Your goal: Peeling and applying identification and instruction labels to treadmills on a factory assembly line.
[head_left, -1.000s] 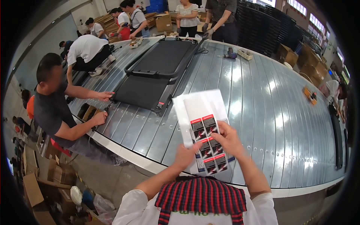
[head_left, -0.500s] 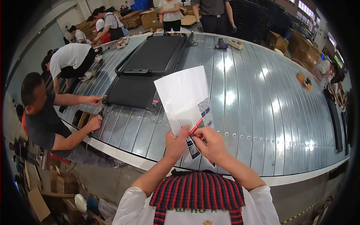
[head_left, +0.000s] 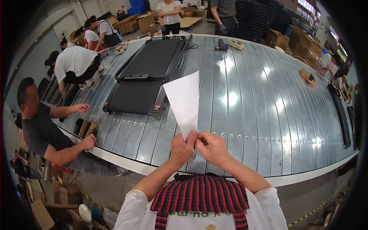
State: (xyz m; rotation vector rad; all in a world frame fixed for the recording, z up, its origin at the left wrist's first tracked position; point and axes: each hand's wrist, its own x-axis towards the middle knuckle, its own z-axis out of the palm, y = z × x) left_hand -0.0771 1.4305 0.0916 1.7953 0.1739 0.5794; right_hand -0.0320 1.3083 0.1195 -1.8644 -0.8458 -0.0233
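Note:
A white paper sheet (head_left: 184,100) stands up over the metal table, narrowed and turned almost edge-on, its printed labels mostly out of sight. My left hand (head_left: 182,148) is closed on its lower end, thumb on top. Against that thumb, my right hand (head_left: 213,148) pinches at the sheet's right edge with curled fingers; the exact spot between its fingertips is hidden. Beyond the paper, to the left, a black treadmill (head_left: 151,65) lies on the slatted table (head_left: 245,115).
At the left, a co-worker (head_left: 48,122) has both hands over the table beside a small cardboard box (head_left: 87,128). A purple power drill (head_left: 221,45) and an orange tool (head_left: 308,78) lie farther back. Black rails (head_left: 339,115) rest at the right end. Other people stand around the table.
The sheet has turned from showing its labels and broad face to nearly edge-on. My right hand has shifted slightly left, against my left thumb. The co-worker's hands have drawn back from the treadmill.

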